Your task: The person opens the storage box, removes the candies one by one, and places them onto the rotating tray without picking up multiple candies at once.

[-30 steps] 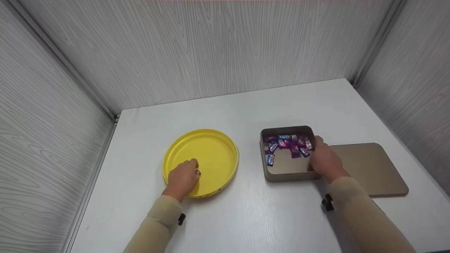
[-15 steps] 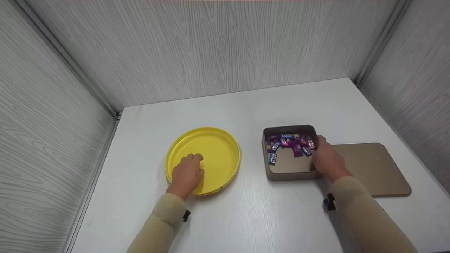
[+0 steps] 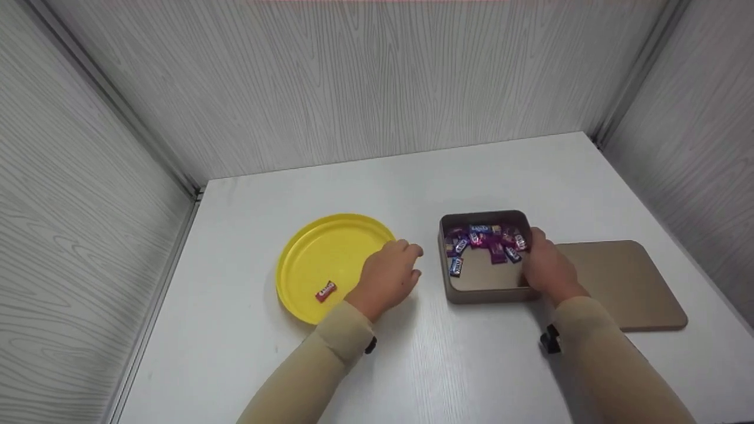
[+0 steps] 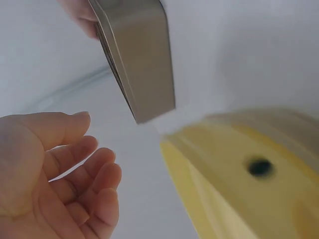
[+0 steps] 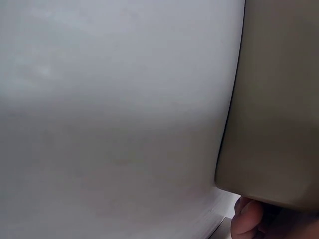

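Observation:
My left hand (image 3: 389,274) is over the right edge of a round yellow tray (image 3: 330,247), its fingers loosely bent toward the metal tin. In the left wrist view this hand (image 4: 65,174) holds nothing. One red-wrapped candy (image 3: 326,291) lies on the tray. With my right hand (image 3: 548,268) I grip the right wall of the open square tin (image 3: 486,297); the fingers on its outer side show in the right wrist view (image 5: 247,219). Inside the tin, several small wrapped candies (image 3: 498,252), purple, blue and pink, gather mostly toward the back.
A flat bronze-coloured lid (image 3: 618,285) lies on the table to the right of the tin, partly behind my right forearm. The white table (image 3: 406,182) is bordered by pale wood-grain panels (image 3: 377,76) at the back and both sides.
My left hand has let go of the red candy, which now lies on the tray, and has moved right toward the tin. My right hand stays on the tin.

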The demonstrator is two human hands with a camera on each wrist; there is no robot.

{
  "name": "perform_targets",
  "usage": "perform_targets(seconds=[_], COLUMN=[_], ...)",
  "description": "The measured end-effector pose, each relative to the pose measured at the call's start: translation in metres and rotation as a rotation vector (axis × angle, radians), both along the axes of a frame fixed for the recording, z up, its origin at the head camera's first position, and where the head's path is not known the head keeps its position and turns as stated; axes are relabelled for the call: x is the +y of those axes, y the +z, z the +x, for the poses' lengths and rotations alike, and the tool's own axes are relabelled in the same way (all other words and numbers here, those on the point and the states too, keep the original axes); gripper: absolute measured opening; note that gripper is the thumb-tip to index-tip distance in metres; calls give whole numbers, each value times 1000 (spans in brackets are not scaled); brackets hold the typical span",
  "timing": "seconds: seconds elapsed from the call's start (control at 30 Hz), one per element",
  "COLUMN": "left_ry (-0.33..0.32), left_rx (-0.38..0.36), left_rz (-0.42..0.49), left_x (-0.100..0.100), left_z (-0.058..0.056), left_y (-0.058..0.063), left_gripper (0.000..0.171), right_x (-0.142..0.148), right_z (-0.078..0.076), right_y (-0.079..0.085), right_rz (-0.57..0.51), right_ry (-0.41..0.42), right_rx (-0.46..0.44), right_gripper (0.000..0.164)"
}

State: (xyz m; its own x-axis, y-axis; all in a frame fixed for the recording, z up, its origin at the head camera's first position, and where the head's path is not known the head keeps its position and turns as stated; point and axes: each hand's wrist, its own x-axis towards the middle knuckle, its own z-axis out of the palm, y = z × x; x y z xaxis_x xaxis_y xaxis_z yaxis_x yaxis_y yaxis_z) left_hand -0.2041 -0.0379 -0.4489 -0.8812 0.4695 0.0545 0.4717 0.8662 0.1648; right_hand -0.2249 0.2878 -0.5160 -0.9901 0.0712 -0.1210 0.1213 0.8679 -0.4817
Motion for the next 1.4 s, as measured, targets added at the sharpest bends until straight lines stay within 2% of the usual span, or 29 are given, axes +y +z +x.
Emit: perform_targets(seconds=[0.2,0.47,0.6,0.8,1.13,1.4], left_ry=[-112,-240,-227,-184,-106,-59], left_rx=[35,114,107,62,29,-13], left_rz=[-115,-311,-344,-364,-362,-412], left_x=[45,89,99,107,115,122], left_z=[-8,-22,-29,-37,-41,-42], left_y=[0,-21,-31,-41,-45,-46], left_gripper=[27,30,25,29,28,23], right_x=[-1,-2,-2,-3,-3,-4], right_z=[-1,0,0,1,0,0], right_y=[2,-2,-3,0,2,1], right_rz=[-3,-17,-15,-11,-13,-3], right_ry=[-2,-6,-17,-11,-10,-5], right_rx=[12,-7,-9,-19,-9,-10], right_gripper=[55,57,57,57,57,58])
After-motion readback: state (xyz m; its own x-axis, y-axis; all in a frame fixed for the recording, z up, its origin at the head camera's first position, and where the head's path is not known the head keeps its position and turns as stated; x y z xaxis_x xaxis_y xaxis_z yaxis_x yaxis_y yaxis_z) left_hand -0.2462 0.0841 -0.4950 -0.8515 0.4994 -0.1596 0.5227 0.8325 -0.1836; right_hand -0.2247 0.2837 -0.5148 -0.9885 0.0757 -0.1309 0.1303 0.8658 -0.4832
